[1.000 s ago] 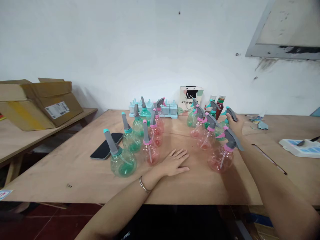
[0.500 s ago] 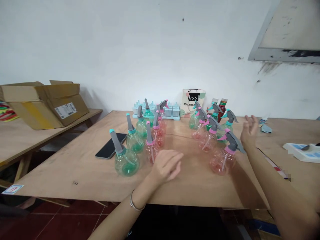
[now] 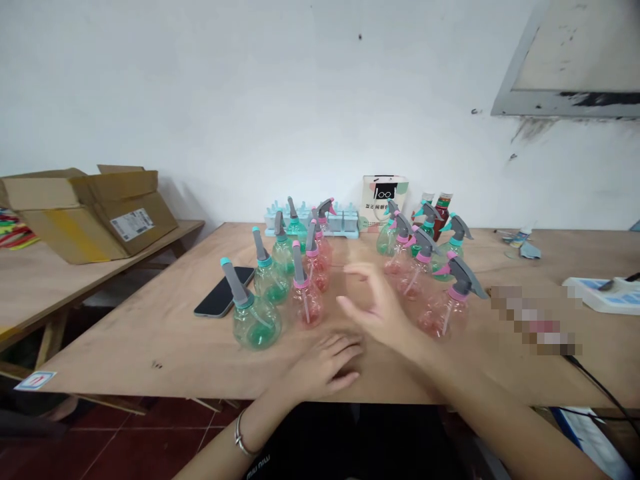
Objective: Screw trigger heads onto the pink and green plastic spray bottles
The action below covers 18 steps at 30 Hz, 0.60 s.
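Note:
My left hand (image 3: 325, 363) rests flat on the wooden table (image 3: 165, 347) near its front edge, fingers spread, holding nothing. My right hand (image 3: 377, 303) hovers open above the table between two clusters of round spray bottles. The left cluster has green bottles, the nearest green bottle (image 3: 253, 313) in front, and pink ones such as the pink bottle (image 3: 306, 297) beside it. In the right cluster the nearest pink bottle (image 3: 447, 307) stands just right of my right hand, with several more pink and green bottles (image 3: 415, 260) behind.
A black phone (image 3: 223, 300) lies left of the green bottles. Pale blue moulds (image 3: 345, 223), a printed box (image 3: 383, 197) and dark red bottles (image 3: 441, 210) stand by the wall. An open cardboard carton (image 3: 95, 210) sits on the left side table. A white-blue tray (image 3: 605, 293) lies at right.
My right hand has swung left from the far right bottles to the middle of the table. My left hand has drawn back toward the front edge and flattened.

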{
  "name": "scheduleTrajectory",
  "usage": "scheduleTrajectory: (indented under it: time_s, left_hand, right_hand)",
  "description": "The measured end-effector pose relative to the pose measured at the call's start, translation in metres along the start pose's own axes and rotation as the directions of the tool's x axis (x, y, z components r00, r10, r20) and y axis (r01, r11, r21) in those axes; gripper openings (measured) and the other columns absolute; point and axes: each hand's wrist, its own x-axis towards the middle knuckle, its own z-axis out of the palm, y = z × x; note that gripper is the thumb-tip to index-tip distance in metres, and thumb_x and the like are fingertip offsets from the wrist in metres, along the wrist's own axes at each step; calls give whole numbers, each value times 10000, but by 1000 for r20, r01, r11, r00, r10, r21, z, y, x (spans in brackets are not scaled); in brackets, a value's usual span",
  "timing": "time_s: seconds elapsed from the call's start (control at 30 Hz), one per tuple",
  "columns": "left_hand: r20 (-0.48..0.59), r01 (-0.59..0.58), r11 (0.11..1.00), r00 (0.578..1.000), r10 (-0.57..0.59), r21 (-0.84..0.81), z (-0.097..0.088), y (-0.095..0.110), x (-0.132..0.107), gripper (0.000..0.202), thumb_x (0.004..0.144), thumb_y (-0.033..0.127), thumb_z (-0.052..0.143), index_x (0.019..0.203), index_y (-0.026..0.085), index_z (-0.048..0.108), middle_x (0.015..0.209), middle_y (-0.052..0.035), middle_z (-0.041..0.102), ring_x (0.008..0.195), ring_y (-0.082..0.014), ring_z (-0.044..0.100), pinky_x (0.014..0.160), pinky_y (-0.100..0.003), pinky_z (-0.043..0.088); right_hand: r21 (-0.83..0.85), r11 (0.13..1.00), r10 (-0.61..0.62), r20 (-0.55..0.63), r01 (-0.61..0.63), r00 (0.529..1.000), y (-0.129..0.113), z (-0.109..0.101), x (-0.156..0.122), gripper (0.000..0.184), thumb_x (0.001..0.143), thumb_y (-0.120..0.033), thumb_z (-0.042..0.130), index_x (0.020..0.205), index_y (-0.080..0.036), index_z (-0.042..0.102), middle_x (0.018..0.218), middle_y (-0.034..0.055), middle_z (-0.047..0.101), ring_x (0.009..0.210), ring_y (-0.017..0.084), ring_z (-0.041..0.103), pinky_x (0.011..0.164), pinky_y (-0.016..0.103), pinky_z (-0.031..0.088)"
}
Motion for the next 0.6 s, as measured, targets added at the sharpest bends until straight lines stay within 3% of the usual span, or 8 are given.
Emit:
scheduleTrajectory:
  time_s: [0.13,0.2,0.3,0.4,0.47,0.6]
  left_hand:
    - [80,83,996,994,-80,-31,8,-3,-3,509,964,421,507,1402,164,468,1461,-132,494,1378,-270,438,1129,-461,396]
    - [114,137,989,985,-130,-57,7,-4,-3,555,964,443,500,1439,165,427,1493,-132,455,1412,-271,391,1158,-476,360]
    - [160,190,978,972,-175,-85,7,-5,-1,583,956,465,503,1442,152,429,1504,-137,439,1428,-279,362,1179,-491,325]
    - [170,195,976,969,-177,-97,9,-5,-1,571,961,472,487,1429,148,449,1503,-137,440,1429,-269,362,1180,-475,326]
    - [157,183,978,974,-166,-100,12,-6,-3,565,967,484,471,1431,162,449,1501,-131,444,1430,-262,361,1179,-471,324]
    - [180,184,981,969,-170,-66,16,-13,-5,638,966,569,425,1477,187,390,1541,-129,381,1459,-282,296,1187,-521,265]
  right_hand:
    - [100,980,157,130,-171,979,18,74,30,783,696,-426,794,1317,-166,393,1369,184,508,1282,297,502,1065,487,434]
    - [121,962,228,146,-246,963,28,98,45,801,663,-413,812,1307,-176,399,1350,174,527,1261,300,520,1047,490,441]
    - [175,929,296,173,-326,939,37,118,59,603,718,-342,744,1238,-200,474,1229,116,618,1128,265,605,977,461,484]
    - [218,900,342,186,-378,921,36,121,62,361,757,-191,606,1116,-212,572,1064,50,677,989,220,647,925,418,505]
    - [277,887,325,190,-369,926,32,113,59,322,736,-137,543,1039,-222,612,968,14,681,916,196,652,898,391,516]
    - [418,831,324,172,-366,930,19,70,46,171,736,-205,565,885,-244,639,710,-39,613,759,174,639,820,367,553]
